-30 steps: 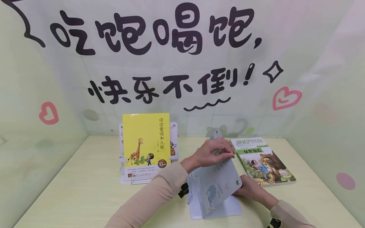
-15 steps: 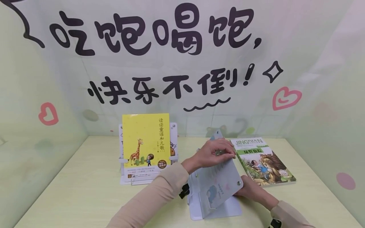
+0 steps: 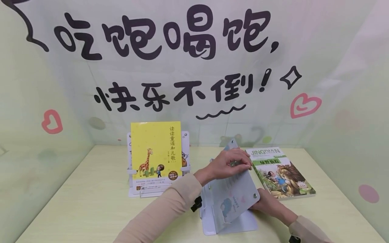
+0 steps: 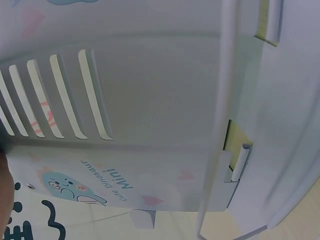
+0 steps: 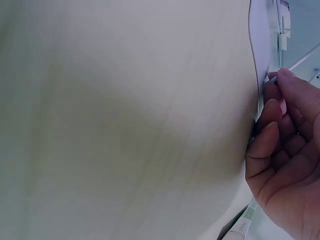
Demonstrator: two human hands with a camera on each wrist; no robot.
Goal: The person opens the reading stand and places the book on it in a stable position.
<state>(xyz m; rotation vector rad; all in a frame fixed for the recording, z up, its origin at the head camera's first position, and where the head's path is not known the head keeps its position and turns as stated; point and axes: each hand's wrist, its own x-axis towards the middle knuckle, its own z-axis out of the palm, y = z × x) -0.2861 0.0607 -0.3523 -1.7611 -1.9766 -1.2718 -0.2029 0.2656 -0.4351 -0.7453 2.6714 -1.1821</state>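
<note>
A pale metal book stand (image 3: 217,189) with a dinosaur print stands sideways at front centre in the head view, its back panel tilted up from a flat base (image 3: 209,226). My left hand (image 3: 225,164) grips the panel's upper edge, fingers bent over it. Slots in the panel (image 4: 160,100) and the printed dinosaur fill the left wrist view. Behind the panel, my right hand (image 3: 268,204) is partly hidden. The right wrist view shows the right hand (image 5: 292,180) low over the table, thumb and fingers pinching a thin metal rod (image 5: 304,56) of the stand.
A yellow giraffe book (image 3: 155,148) leans on a second white book stand (image 3: 186,141) at the back left. Another book with a lion on its cover (image 3: 281,173) lies flat to the right of the hands. A printed backdrop (image 3: 188,67) rises behind the table.
Both hands keep their hold on the book stand. The panel's near corner has shifted very slightly right.
</note>
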